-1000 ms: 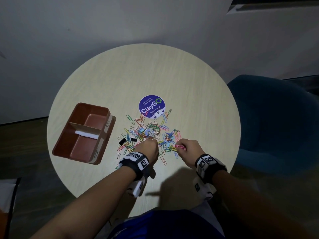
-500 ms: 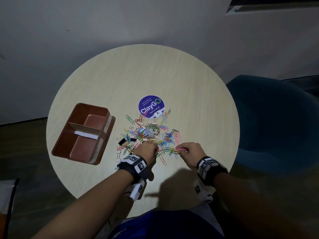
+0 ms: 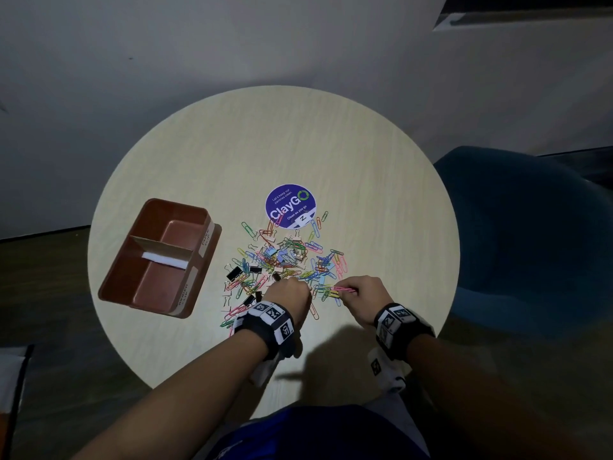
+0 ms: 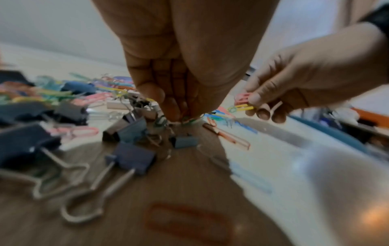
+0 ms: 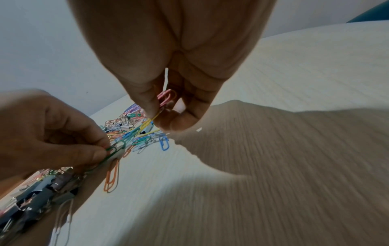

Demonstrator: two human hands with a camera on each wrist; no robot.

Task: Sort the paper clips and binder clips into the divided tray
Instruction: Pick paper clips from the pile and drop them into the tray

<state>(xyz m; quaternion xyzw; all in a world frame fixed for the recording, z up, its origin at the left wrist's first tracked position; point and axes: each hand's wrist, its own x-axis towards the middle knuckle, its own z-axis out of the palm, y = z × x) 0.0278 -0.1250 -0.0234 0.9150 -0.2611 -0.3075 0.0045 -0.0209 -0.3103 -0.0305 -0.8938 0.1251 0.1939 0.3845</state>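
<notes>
A heap of coloured paper clips (image 3: 292,257) mixed with binder clips (image 3: 235,273) lies in the middle of the round table (image 3: 365,167). My left hand (image 3: 292,293) is at the heap's near edge and pinches a green paper clip (image 5: 112,149) between thumb and fingers. To its right, my right hand (image 3: 360,295) pinches pink paper clips (image 5: 166,97) and a yellow one (image 4: 244,106). Dark binder clips (image 4: 132,156) lie under the left hand. The brown divided tray (image 3: 119,270) stands at the left of the table with both compartments bare.
A round purple ClayGO sticker (image 3: 290,206) sits just beyond the heap. An orange paper clip (image 5: 111,176) lies alone near the hands. A blue chair (image 3: 530,240) stands right of the table. A grey wall rises behind.
Both hands stay at the near edge of the heap. The right hand has shifted slightly right with its pink clips; the left hand has barely moved.
</notes>
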